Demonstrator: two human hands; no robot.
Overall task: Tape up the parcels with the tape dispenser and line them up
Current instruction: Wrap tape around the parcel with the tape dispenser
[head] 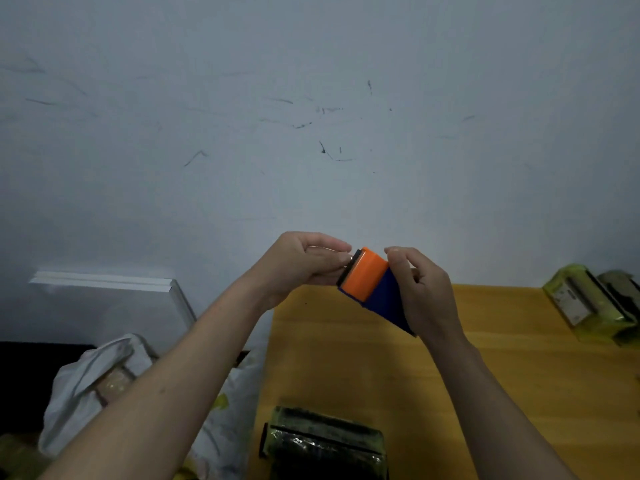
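Tape dispenser (372, 289), both hands gripping, labels unreadable

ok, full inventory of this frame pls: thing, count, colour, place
orange-and-blue plastic tape dispenser: 1, held in the air above the table's far edge
yellow-taped wrapped parcels: 2, far right of table, side by side
dark wrapped parcel with yellowish tape: 1, near edge of table
yellow wooden table: 1, right half of view
white plastic bag: 1, lower left, beside table
white flat board: 1, leaning on wall, left
scuffed grey wall: behind everything
left hand: fingers pinch at the dispenser's orange end
right hand: grip round the blue body
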